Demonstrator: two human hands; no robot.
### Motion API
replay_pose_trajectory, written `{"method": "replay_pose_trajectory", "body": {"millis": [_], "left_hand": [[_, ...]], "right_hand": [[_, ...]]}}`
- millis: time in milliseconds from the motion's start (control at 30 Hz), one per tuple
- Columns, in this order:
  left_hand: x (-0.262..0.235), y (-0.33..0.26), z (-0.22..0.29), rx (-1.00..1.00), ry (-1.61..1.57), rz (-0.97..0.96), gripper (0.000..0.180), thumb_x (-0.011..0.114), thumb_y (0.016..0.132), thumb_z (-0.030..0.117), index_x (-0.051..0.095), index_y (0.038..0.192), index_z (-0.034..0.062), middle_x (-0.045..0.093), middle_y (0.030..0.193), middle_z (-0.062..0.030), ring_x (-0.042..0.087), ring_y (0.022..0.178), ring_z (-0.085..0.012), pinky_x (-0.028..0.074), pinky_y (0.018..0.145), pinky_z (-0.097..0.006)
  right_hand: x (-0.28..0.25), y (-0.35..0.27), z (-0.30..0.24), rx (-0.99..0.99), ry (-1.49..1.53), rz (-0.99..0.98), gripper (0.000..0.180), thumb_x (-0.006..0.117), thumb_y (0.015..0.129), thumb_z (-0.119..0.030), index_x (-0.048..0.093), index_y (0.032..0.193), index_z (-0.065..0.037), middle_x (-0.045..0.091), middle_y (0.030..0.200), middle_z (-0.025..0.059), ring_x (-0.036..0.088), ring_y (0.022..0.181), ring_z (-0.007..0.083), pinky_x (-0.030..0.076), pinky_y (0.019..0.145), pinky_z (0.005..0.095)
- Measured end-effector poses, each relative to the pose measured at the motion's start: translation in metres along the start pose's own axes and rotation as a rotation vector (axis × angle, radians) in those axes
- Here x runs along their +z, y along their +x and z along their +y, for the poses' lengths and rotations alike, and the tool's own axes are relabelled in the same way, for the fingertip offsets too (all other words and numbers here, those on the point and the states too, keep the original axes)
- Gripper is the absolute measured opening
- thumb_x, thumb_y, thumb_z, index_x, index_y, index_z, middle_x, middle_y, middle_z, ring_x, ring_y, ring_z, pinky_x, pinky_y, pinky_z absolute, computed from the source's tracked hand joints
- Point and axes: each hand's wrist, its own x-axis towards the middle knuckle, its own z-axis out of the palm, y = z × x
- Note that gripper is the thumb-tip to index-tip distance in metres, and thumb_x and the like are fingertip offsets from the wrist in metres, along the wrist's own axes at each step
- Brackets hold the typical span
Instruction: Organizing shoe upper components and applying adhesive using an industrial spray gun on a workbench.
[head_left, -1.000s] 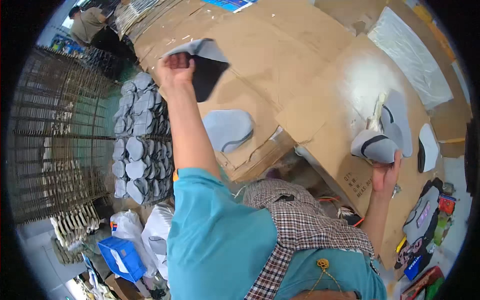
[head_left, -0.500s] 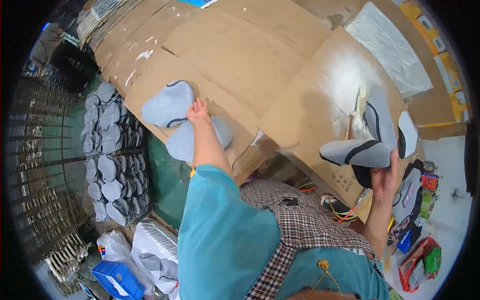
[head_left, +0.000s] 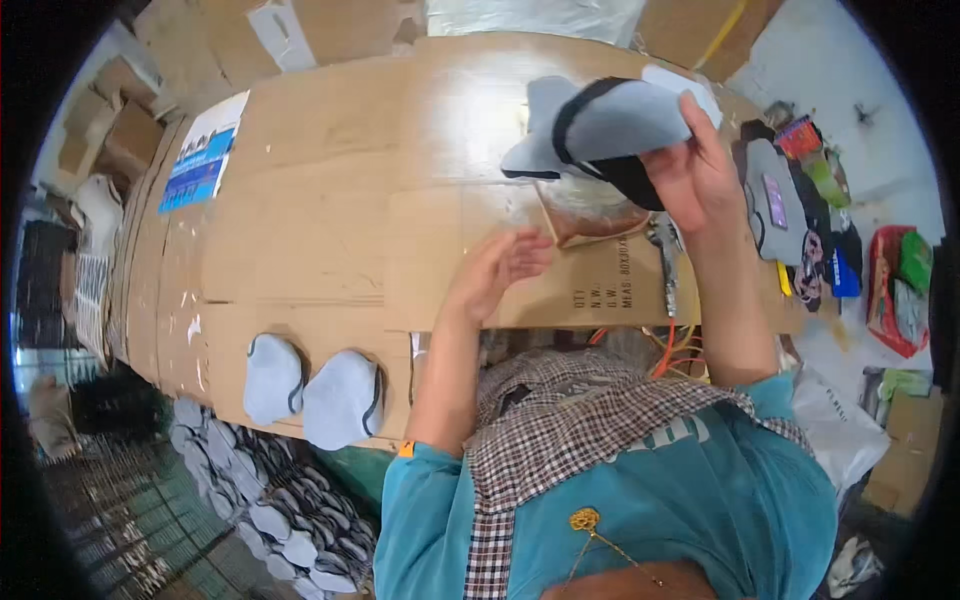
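My right hand (head_left: 695,180) is closed on a grey fabric-covered pad (head_left: 635,120) with a curved black band, raised over the cardboard-covered table; its thumb lies on the outer face. Further grey padded parts (head_left: 540,125) with black edging show just left of it, partly overlapped; I cannot tell whether they are joined to it. A white flat piece (head_left: 690,92) peeks out behind. With its fingers stretched and nothing in them, my left hand (head_left: 500,272) hovers over the cardboard. Two rounded grey pads, a left one (head_left: 272,380) and a right one (head_left: 342,400), lie at the table's near left edge.
Cardboard sheets (head_left: 300,230) cover the table. A metal spray gun (head_left: 665,265) with an orange hose hangs at its front edge. Many grey pads (head_left: 260,500) fill a rack at lower left. On the right lie a grey pad with a phone (head_left: 775,200) and a red bag (head_left: 895,290).
My left hand has left the two pads and moved right, toward the middle. My right hand has lifted the grey pad and turned it. The view has swung to the right.
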Motion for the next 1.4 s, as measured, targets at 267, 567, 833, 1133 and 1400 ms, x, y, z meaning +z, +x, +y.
{"method": "replay_pose_trajectory", "body": {"millis": [267,567,833,1133,1400], "left_hand": [[0.102,0.113,0.063,0.498,-0.566,-0.156,0.035,0.033,0.086,0.016,0.040,0.114,-0.0036,0.043,0.120,-0.0169,0.039,0.112,-0.0318,0.031,0.094,-0.049],[0.092,0.118,-0.035,0.502,-0.435,0.214,0.041,0.038,0.085,0.014,0.034,0.124,0.0015,0.038,0.126,-0.0127,0.035,0.116,-0.0275,0.027,0.098,-0.046],[0.061,0.132,-0.083,0.332,-0.336,0.452,0.034,0.049,0.084,0.020,0.042,0.116,0.0155,0.048,0.108,-0.0025,0.049,0.085,-0.0186,0.042,0.065,-0.032],[0.058,0.179,-0.057,0.326,0.021,0.728,0.051,0.058,0.079,0.017,0.031,0.122,0.0116,0.049,0.099,-0.0054,0.047,0.071,-0.0147,0.039,0.056,-0.026],[0.047,0.194,-0.028,0.403,0.356,1.092,0.051,0.054,0.078,0.010,0.032,0.123,0.0030,0.047,0.106,-0.0137,0.051,0.079,-0.0199,0.043,0.061,-0.027]], "right_hand": [[-0.053,0.084,-0.064,0.076,0.155,-0.526,0.026,0.042,0.087,-0.020,0.051,0.104,-0.002,0.059,0.097,0.0048,0.054,0.093,0.0150,0.042,0.082,0.0291],[-0.189,0.058,-0.010,0.307,-0.086,-0.008,0.023,0.052,0.082,-0.017,0.052,0.101,-0.003,0.056,0.097,0.0042,0.055,0.085,0.0135,0.046,0.072,0.0311],[-0.274,0.057,0.046,0.381,-0.124,0.286,0.022,0.053,0.082,-0.019,0.053,0.099,-0.004,0.055,0.084,0.0010,0.052,0.074,0.0109,0.043,0.063,0.0270],[-0.292,0.146,0.076,0.179,-0.630,0.437,0.022,0.060,0.075,-0.019,0.056,0.085,0.001,0.056,0.077,0.0074,0.051,0.067,0.0147,0.042,0.062,0.0283],[-0.334,0.068,0.025,-0.242,-1.136,0.165,0.028,0.059,0.075,-0.021,0.049,0.092,-0.002,0.054,0.085,0.0113,0.054,0.079,0.0232,0.043,0.070,0.0324]]}}
